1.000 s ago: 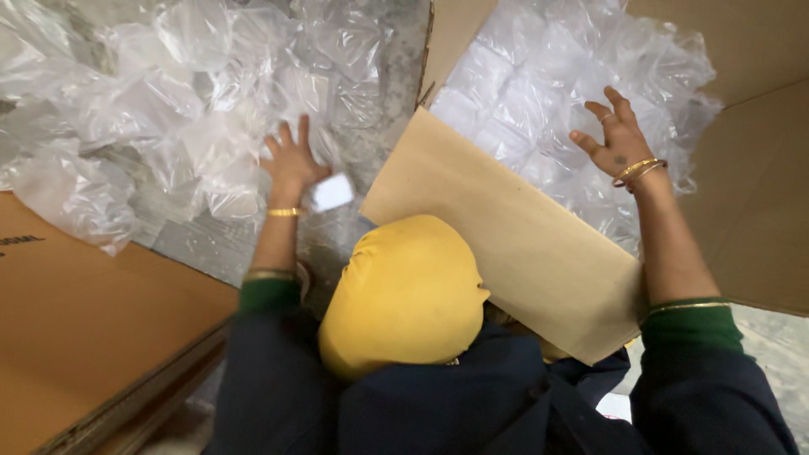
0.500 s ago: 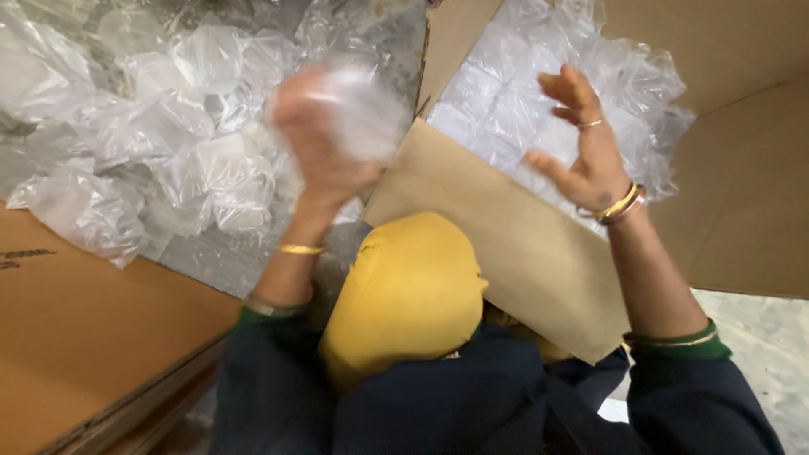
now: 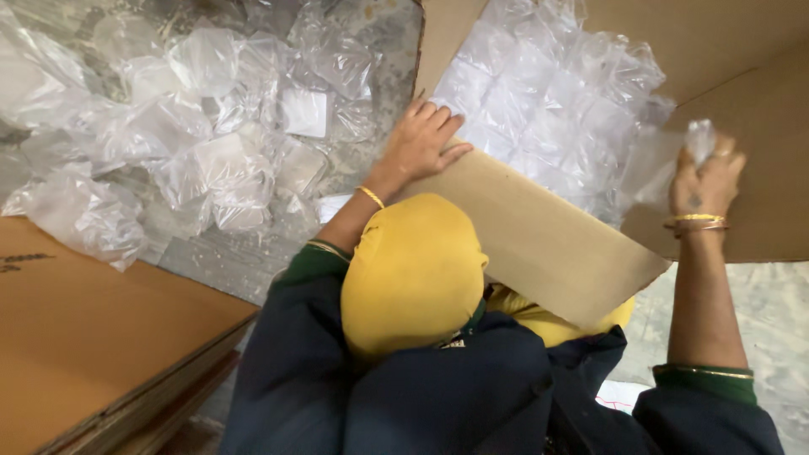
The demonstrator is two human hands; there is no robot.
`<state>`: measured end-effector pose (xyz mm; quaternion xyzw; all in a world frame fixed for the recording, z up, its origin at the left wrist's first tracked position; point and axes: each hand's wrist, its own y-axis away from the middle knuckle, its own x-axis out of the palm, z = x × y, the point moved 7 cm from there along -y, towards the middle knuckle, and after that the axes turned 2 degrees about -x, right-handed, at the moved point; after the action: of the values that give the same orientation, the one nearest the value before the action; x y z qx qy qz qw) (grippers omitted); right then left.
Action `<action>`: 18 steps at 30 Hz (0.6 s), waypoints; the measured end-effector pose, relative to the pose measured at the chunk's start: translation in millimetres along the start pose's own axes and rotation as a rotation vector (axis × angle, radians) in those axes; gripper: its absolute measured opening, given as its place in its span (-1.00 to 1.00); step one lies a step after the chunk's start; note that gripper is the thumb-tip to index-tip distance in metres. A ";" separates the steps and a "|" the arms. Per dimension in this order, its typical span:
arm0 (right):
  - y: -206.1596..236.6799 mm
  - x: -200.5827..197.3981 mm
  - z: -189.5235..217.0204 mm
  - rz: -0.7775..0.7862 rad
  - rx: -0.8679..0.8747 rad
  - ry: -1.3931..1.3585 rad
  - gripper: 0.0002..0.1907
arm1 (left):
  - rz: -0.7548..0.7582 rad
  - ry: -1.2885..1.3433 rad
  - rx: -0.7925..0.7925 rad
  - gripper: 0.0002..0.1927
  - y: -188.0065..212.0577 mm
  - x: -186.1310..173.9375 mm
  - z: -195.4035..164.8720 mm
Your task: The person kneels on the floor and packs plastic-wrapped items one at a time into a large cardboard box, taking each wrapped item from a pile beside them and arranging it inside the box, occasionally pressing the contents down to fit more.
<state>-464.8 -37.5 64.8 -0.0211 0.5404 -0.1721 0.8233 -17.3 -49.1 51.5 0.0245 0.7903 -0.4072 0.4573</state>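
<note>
My left hand (image 3: 421,139) rests flat on the upper corner of a brown cardboard flap (image 3: 539,240), fingers together, holding nothing. My right hand (image 3: 706,181), with gold bangles at the wrist, is closed on a crumpled clear plastic packet (image 3: 698,136). It holds the packet at the right side of an open cardboard box (image 3: 725,50). Many clear plastic packets (image 3: 539,93) with white contents fill the box. A yellow head covering (image 3: 413,270) and dark sleeves take up the lower middle of the view.
A loose heap of clear plastic packets (image 3: 185,135) lies on the grey floor at the upper left. A stack of flat brown cardboard (image 3: 84,337) sits at the lower left. Grey floor (image 3: 758,303) shows to the right of the box.
My left hand lifted a clear packet off the floor heap, then came down onto the flap. My right hand moved right and is now closed on a packet over the box.
</note>
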 end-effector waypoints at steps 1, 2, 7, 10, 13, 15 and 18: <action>0.7 13.8 -20.7 0.057 0.082 0.064 -0.49 | -0.079 0.003 0.010 -0.66 2.6 1.8 1.0; -0.6 36.1 -28.6 0.152 0.057 0.152 -0.43 | -0.158 0.009 0.023 -0.70 4.8 2.6 1.0; 1.2 93.6 -65.4 0.447 0.098 0.229 -0.41 | -0.124 0.005 0.049 -0.72 8.1 13.1 -5.3; 3.4 95.0 -64.8 0.465 0.041 0.317 -0.38 | -0.126 0.009 0.052 -0.73 14.3 4.8 -12.9; 13.6 95.0 -32.8 0.361 -0.345 0.667 -0.46 | -0.127 0.017 0.043 -0.74 21.9 -1.8 -21.9; 25.0 104.3 -14.7 0.450 -0.464 0.881 -0.42 | -0.109 0.030 0.030 -0.74 25.7 -2.1 -26.2; 26.9 114.1 -10.3 0.753 -0.294 0.915 -0.29 | -0.084 0.040 0.022 -0.74 28.6 -0.4 -27.9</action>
<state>-426.4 -45.6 -46.1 0.1341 0.8277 0.2155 0.5004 -25.0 -11.3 41.0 0.0045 0.7951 -0.4342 0.4234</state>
